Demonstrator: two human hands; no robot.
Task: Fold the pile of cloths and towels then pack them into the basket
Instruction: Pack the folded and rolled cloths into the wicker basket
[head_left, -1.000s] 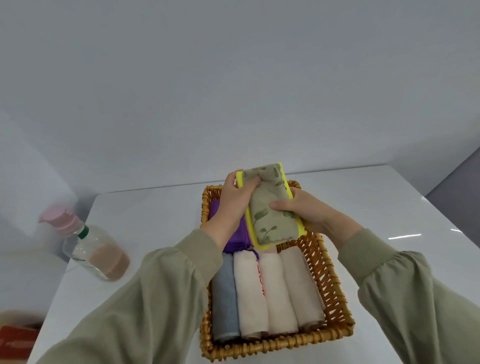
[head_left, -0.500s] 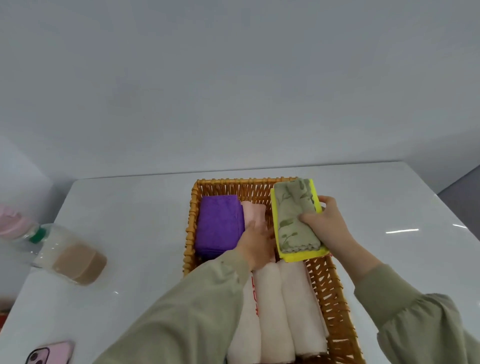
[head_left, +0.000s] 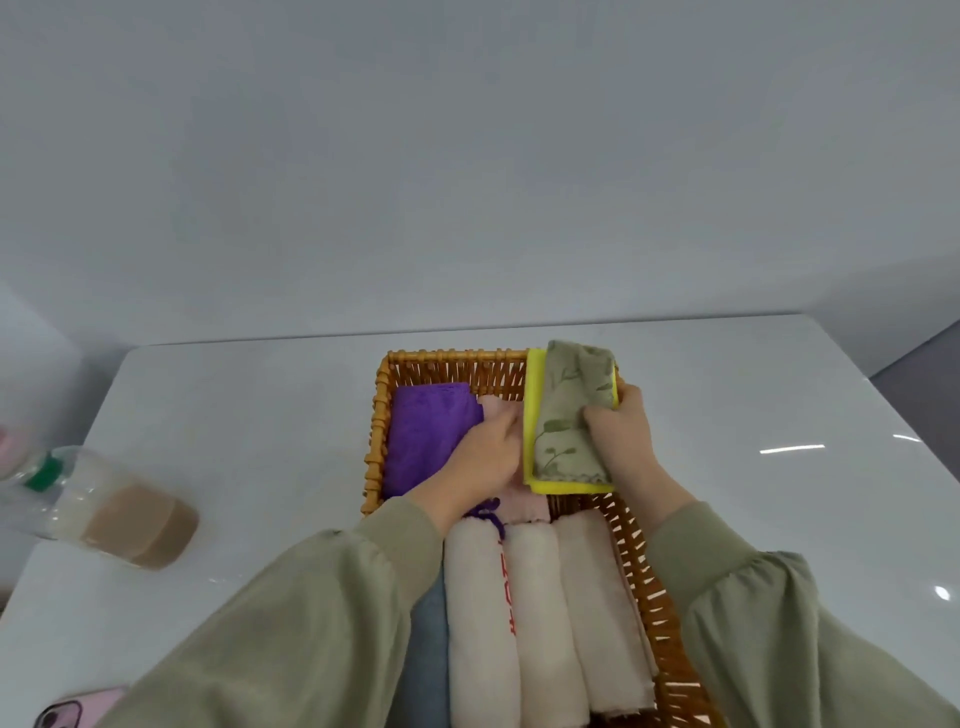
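The right hand's (head_left: 621, 441) thumb and curled fingers pinched a folded green leaf-print cloth (head_left: 563, 415) stacked on a folded bright yellow cloth (head_left: 530, 415), gripping their right edge; the pair hung over the far right corner of the rectangular woven wicker basket (head_left: 376, 431), long axis running away from the person and tilted slightly, far end above the rim. Just left of them, the left hand (head_left: 485, 460) lay with fairly straight fingers pressing a folded pale pink cloth (head_left: 524, 506); its thumb was hidden. Beyond those fingers to the left sat a folded purple cloth (head_left: 428, 436) against the basket wall. A bare strip of basket floor showed beneath the held pair. Nearer the wrists, three rolled cream towels (head_left: 535, 623) and a grey-blue towel (head_left: 431, 649) lay lengthwise. Far left on the glossy white table (head_left: 260, 415) lay a clear plastic bottle (head_left: 104, 504) and a pink phone (head_left: 67, 714).
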